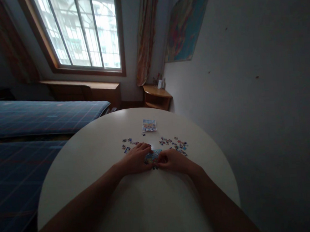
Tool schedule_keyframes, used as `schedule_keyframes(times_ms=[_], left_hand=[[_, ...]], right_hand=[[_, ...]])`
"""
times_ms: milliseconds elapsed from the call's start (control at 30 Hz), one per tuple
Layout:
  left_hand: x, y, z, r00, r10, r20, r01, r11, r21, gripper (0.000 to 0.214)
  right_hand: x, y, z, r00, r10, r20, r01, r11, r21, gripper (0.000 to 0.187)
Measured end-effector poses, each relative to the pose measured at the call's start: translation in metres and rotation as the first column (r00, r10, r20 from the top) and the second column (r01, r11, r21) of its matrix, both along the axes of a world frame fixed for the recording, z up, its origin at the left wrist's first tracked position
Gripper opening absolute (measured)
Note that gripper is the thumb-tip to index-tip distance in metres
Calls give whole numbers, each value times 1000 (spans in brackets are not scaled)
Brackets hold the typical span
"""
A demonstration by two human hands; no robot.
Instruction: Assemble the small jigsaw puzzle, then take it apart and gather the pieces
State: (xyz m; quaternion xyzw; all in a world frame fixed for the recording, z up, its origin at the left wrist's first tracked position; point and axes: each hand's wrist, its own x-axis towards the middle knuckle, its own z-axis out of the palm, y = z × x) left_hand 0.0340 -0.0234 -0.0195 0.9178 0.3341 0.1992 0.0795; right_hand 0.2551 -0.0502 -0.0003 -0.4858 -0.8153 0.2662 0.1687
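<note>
A small partly joined jigsaw patch (153, 155) lies on the round white table (99, 163), between both my hands. My left hand (136, 157) rests flat on the table at the patch's left edge, fingers laid over it. My right hand (171, 160) is curled at the patch's right edge, fingertips pinched against it. Loose puzzle pieces lie in two scatters, one to the left (127, 144) and one to the right (176, 144) beyond my hands. A small printed picture card (149, 125) lies further back on the table.
A bed with a blue checked cover (36, 114) runs along the left of the table. A grey wall (262, 86) stands close on the right. A wooden corner shelf (157, 96) and a window (84, 32) are at the back.
</note>
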Motion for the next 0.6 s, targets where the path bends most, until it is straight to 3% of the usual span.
schedule_keyframes(times_ms=[400,500,600], left_hand=[[0,-1,0,1000,-8,-9,8,999,31,41],[0,-1,0,1000,-7,-7,7,1000,19,42],[0,-1,1,1000,-5,-14,5,1000,8,41]], right_hand=[[3,2,-3,998,51,-21,-50,999,13,22],[8,7,-1,1000,-17,25,15,997,78,22],[24,18,-2,981,-188,44,176,964,199,21]])
